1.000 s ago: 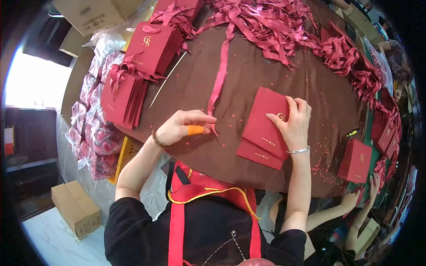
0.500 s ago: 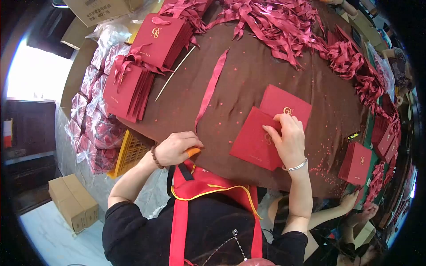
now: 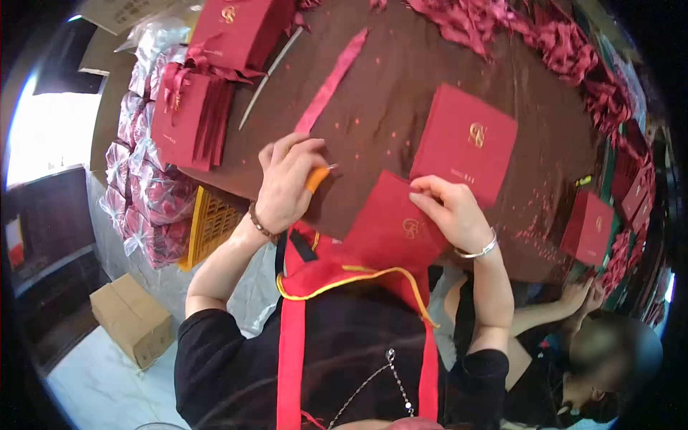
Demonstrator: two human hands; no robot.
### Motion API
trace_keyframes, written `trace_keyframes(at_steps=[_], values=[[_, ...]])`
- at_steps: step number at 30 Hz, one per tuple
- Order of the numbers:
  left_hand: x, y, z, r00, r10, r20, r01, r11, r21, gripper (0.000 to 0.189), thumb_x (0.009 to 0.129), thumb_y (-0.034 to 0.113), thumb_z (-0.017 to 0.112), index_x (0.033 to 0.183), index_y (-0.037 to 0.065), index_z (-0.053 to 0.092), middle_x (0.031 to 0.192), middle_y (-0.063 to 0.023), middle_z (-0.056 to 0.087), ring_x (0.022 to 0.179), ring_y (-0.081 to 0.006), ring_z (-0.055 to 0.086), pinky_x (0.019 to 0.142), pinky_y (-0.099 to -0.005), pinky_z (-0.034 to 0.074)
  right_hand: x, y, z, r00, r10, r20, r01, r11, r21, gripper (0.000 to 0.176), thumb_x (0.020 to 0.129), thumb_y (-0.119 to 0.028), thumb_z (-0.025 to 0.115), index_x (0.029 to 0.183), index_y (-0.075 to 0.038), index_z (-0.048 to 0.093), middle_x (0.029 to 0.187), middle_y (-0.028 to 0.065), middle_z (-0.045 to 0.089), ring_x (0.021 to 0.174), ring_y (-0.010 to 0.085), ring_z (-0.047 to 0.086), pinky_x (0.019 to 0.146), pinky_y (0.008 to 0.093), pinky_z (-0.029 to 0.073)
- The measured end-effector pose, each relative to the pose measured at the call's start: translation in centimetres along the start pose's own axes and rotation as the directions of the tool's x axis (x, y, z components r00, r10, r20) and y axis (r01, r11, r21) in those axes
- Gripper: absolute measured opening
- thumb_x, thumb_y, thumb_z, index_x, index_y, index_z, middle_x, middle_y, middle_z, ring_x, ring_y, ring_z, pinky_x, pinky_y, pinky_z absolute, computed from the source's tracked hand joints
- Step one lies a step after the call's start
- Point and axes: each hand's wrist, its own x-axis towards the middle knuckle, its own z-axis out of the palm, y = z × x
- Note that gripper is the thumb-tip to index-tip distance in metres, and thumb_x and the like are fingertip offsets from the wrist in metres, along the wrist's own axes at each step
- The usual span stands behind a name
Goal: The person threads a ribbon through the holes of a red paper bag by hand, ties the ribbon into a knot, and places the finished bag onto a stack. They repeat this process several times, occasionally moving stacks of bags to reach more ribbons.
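My right hand (image 3: 451, 215) pinches the upper edge of a flat red paper bag (image 3: 390, 222) with a gold logo, close to the table's front edge. Just beyond it lies another flat red bag (image 3: 462, 136), its logo facing up. My left hand (image 3: 287, 179) has its fingers curled around a small orange-handled tool (image 3: 317, 179) with a short metal tip. A single dark pink ribbon (image 3: 333, 82) stretches away from that hand's fingertips across the brown cloth.
Finished-looking red bags with ribbon handles (image 3: 190, 118) stand at the left, beside a thin pale stick (image 3: 269, 79). Heaped ribbons (image 3: 466, 21) cover the far side. A yellow crate (image 3: 208, 229) and plastic-wrapped bundles (image 3: 150, 193) sit left of the table. Another person's arm (image 3: 548, 312) reaches in at right.
My right hand has drawn the bag toward me, partly off the one beneath. My left hand has moved forward to the ribbon's near end, still with the orange tool. The view has shifted.
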Motion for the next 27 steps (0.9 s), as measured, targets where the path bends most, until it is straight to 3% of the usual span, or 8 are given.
trace_keyframes(at_steps=[4, 7, 10, 12, 19, 21, 25, 27], values=[[0.2, 1.8, 0.2, 0.951, -0.208, 0.23, 0.283, 0.884, -0.372, 0.016, 0.081, 0.007, 0.06, 0.096, 0.007, 0.062, 0.093, -0.0055, 0.065, 0.096, -0.0232, 0.058, 0.086, -0.0331, 0.038, -0.8, 1.5, 1.1, 0.997, -0.026, 0.075, 0.024, 0.999, 0.031, 0.02, 0.088, -0.012, 0.058, 0.102, 0.003, 0.06, 0.073, 0.0087, 0.061, 0.069, 0.0089, 0.054, 0.064, 0.0251, 0.044], [0.5, 3.1, 0.9, 0.975, -0.092, 0.203, 0.157, 0.93, -0.332, 0.015, 0.078, 0.004, 0.063, 0.093, 0.005, 0.065, 0.088, -0.0057, 0.065, 0.087, -0.0219, 0.059, 0.081, -0.031, 0.042, -1.3, 1.8, 1.5, 0.993, 0.035, 0.112, -0.042, 0.997, 0.065, 0.023, 0.088, -0.013, 0.057, 0.104, 0.003, 0.06, 0.077, 0.009, 0.062, 0.073, 0.0108, 0.056, 0.067, 0.0256, 0.045], [0.1, 3.8, 1.5, 0.947, -0.13, 0.294, 0.243, 0.887, -0.392, 0.013, 0.077, 0.005, 0.066, 0.09, 0.005, 0.067, 0.086, -0.006, 0.065, 0.085, -0.0215, 0.059, 0.079, -0.0309, 0.043, -1.6, 2.0, 1.7, 0.983, 0.107, 0.15, -0.117, 0.991, 0.058, 0.024, 0.089, -0.013, 0.056, 0.106, 0.003, 0.06, 0.081, 0.0101, 0.064, 0.077, 0.0124, 0.058, 0.07, 0.0268, 0.046], [-0.1, 4.2, 1.8, 0.937, -0.133, 0.323, 0.258, 0.886, -0.384, 0.01, 0.077, 0.005, 0.066, 0.087, 0.005, 0.068, 0.083, -0.0064, 0.064, 0.084, -0.0217, 0.058, 0.075, -0.0316, 0.044, -1.7, 2.6, 2.1, 0.993, 0.017, 0.117, -0.025, 0.998, 0.065, 0.026, 0.089, -0.018, 0.053, 0.106, 0.001, 0.061, 0.088, 0.0198, 0.065, 0.083, 0.029, 0.064, 0.073, 0.0348, 0.048], [-1.4, 5.4, 2.9, 0.97, 0.016, 0.244, 0.042, 0.972, -0.232, 0.016, 0.076, 0.008, 0.064, 0.092, 0.012, 0.065, 0.083, -0.0022, 0.06, 0.092, -0.0207, 0.052, 0.086, -0.0376, 0.031, -1.7, 3.5, 3.1, 0.986, -0.003, 0.166, -0.025, 0.986, 0.163, 0.027, 0.089, -0.016, 0.052, 0.107, 0.003, 0.06, 0.09, 0.0203, 0.065, 0.084, 0.027, 0.065, 0.074, 0.0344, 0.048], [-1.9, 5.4, 3.5, 0.969, 0.03, 0.244, 0.027, 0.974, -0.226, 0.018, 0.075, 0.007, 0.064, 0.092, 0.011, 0.065, 0.084, -0.0019, 0.059, 0.094, -0.0209, 0.052, 0.086, -0.0379, 0.031, -1.7, 2.9, 2.8, 0.962, 0.094, 0.255, -0.137, 0.979, 0.154, 0.026, 0.092, -0.012, 0.051, 0.111, 0.005, 0.058, 0.091, 0.0056, 0.064, 0.087, 0.0099, 0.056, 0.077, 0.0246, 0.045], [-2.2, 5.7, 3.6, 0.97, 0.038, 0.239, 0.026, 0.966, -0.257, 0.017, 0.075, 0.008, 0.065, 0.092, 0.011, 0.065, 0.085, -0.0017, 0.059, 0.094, -0.0204, 0.052, 0.086, -0.0365, 0.033, -1.9, 3.1, 3.2, 0.976, 0.052, 0.214, -0.084, 0.986, 0.145, 0.026, 0.092, -0.011, 0.051, 0.111, 0.005, 0.058, 0.09, 0.0041, 0.064, 0.086, 0.0081, 0.055, 0.076, 0.0233, 0.045], [-2.2, 5.6, 3.5, 0.97, 0.035, 0.24, 0.024, 0.971, -0.239, 0.017, 0.076, 0.009, 0.065, 0.093, 0.011, 0.065, 0.086, -0.0014, 0.058, 0.094, -0.02, 0.052, 0.086, -0.035, 0.034, -1.9, 3.2, 3.4, 0.982, 0.047, 0.183, -0.08, 0.981, 0.179, 0.027, 0.088, -0.016, 0.053, 0.107, 0.002, 0.06, 0.088, 0.0209, 0.065, 0.083, 0.0274, 0.065, 0.073, 0.0337, 0.048]])
